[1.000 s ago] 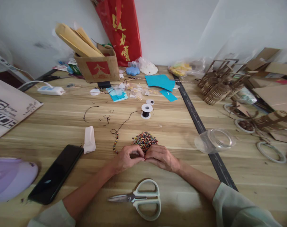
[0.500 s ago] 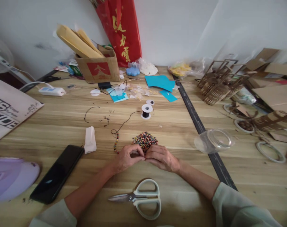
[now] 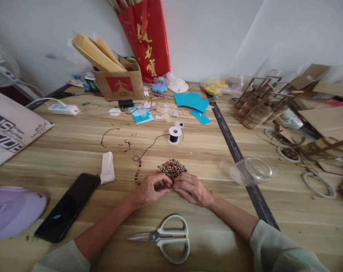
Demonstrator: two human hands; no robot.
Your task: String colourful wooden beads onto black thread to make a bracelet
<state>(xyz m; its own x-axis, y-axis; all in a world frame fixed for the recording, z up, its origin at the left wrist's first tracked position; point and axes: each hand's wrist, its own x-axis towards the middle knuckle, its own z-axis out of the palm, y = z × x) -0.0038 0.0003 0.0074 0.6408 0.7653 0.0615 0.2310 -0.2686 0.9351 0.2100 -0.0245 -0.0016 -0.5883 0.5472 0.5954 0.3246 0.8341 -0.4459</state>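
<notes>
Pale grey wall [image 3: 205, 37], dark smudge [image 3: 51, 56] at left, wood-grain table [image 3: 211, 151], black strip [image 3: 226, 130] across it

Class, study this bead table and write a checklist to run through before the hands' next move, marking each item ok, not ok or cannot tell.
1. Bead pile within reach: ok, just beyond the fingertips.
2. Left hand and right hand close together: ok.
3. Bead secure in either grip: cannot tell, fingers hide it.
4. Black cord lying straight: not ok, it loops near the strung beads.
5. Scissors apart from both hands: ok.
</notes>
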